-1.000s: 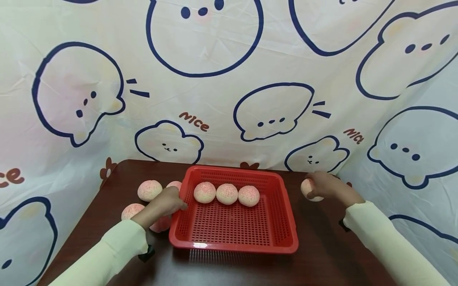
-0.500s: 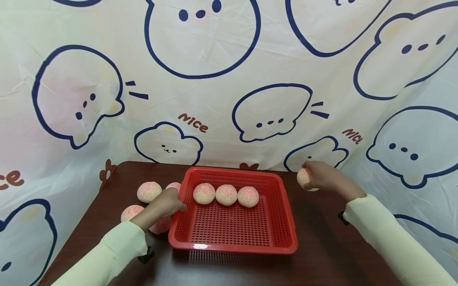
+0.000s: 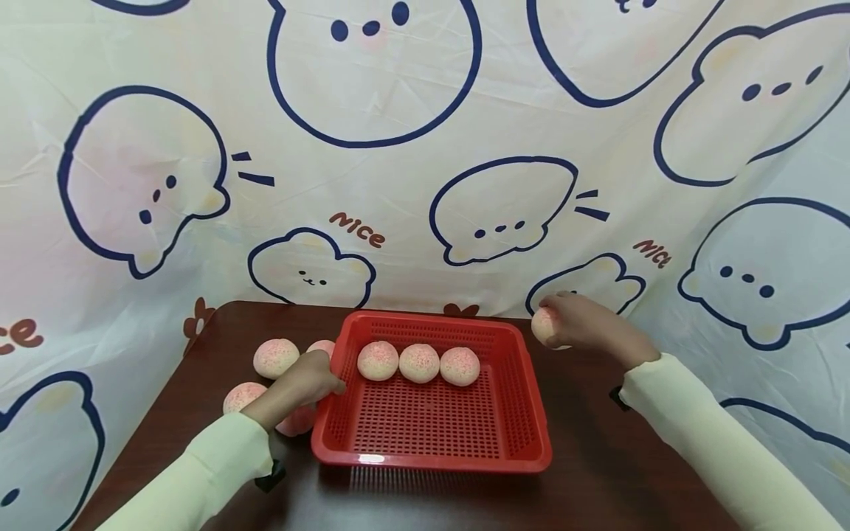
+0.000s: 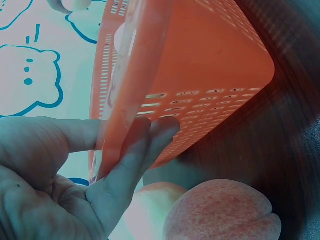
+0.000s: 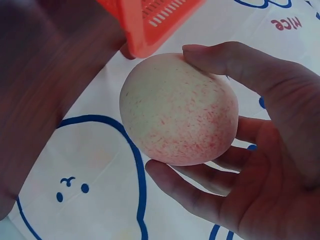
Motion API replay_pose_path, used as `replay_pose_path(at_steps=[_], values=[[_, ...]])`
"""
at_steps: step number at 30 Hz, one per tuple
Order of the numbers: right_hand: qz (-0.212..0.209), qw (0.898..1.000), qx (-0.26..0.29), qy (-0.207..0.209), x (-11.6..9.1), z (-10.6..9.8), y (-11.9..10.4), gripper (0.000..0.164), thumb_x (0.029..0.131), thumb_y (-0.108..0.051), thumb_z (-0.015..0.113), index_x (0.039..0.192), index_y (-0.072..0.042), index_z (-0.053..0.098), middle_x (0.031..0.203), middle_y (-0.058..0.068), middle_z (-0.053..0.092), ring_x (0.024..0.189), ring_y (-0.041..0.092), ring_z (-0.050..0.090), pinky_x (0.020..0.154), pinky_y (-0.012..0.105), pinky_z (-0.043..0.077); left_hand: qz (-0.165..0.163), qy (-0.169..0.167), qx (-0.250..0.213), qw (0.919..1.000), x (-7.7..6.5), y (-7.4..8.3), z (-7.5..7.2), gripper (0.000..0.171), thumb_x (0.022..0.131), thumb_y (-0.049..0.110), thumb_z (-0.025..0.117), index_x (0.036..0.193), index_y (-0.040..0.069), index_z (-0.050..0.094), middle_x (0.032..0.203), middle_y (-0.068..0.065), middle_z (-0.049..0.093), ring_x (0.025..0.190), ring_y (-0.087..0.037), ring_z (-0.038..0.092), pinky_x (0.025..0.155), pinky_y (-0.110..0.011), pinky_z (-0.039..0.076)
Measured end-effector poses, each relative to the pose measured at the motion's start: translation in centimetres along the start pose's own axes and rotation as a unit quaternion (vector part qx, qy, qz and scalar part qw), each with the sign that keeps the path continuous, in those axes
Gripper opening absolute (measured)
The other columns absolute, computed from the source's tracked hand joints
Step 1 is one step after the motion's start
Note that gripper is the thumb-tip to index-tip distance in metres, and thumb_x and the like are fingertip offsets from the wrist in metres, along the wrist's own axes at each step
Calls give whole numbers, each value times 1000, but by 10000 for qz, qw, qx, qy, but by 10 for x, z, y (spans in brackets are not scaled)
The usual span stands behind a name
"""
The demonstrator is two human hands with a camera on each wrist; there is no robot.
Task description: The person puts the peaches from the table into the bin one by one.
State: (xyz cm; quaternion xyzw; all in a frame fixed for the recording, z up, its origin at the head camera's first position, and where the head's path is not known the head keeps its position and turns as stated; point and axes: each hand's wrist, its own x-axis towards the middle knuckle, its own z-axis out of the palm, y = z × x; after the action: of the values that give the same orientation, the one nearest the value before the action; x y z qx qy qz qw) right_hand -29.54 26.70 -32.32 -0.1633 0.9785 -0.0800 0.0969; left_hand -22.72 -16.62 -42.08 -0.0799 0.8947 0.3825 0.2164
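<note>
A red plastic basket (image 3: 432, 460) with slotted walls stands mid-table, three pink-speckled peaches (image 3: 419, 363) in a row inside it. My left hand (image 3: 308, 380) pinches the basket's left rim; in the left wrist view the thumb is on one side and the fingers (image 4: 132, 155) on the outer wall. Between thumb and curled fingers, my right hand (image 3: 591, 328) holds a pale peach (image 5: 180, 110) above the table, just right of the basket's back right corner. Several more peaches (image 3: 276, 359) lie left of the basket, partly hidden by my left hand and forearm.
The dark wooden table (image 3: 598, 457) carries the basket and the loose peaches. Behind it and along both sides hangs a white curtain (image 3: 412, 184) printed with blue cartoon outlines. One loose peach (image 4: 222, 212) sits close below the left fingers in the left wrist view.
My right hand has lifted the peach off the table and carried it left and up toward the basket. My left hand keeps its grip on the rim.
</note>
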Motion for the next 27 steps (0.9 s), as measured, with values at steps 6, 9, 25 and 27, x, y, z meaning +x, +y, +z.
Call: replay_pose_path(at_steps=[6,9,25,27], values=[[-172,9998,68,-72,8,-2,-10,33,83,-13,71,115,-10,63,94,7,65,85,23,58,75,37,50,15,17,16,10000,-2,0,-1,30,85,-2,72,111,-14,61,88,-18,72,71,-24,75,69,-40,64],[-221,9996,160,-91,11,-3,-14,32,83,-12,68,114,-12,62,87,6,61,81,22,57,71,34,46,43,16,-1,10000,-2,-1,-1,30,85,-2,71,111,-14,61,88,-18,72,71,-24,75,70,-40,64],[-454,9984,-134,303,19,-2,-44,60,85,-23,76,139,-2,60,123,16,69,98,27,64,90,50,59,61,15,-154,9999,-3,-1,2,31,85,-3,72,112,-14,62,88,-18,73,72,-24,75,69,-40,65],[-501,9983,-67,276,20,-2,-48,59,84,-21,77,138,-3,60,122,15,69,97,27,63,88,48,59,36,23,-104,9999,-3,-1,1,31,85,-2,72,112,-14,61,88,-18,72,71,-24,74,68,-40,64]])
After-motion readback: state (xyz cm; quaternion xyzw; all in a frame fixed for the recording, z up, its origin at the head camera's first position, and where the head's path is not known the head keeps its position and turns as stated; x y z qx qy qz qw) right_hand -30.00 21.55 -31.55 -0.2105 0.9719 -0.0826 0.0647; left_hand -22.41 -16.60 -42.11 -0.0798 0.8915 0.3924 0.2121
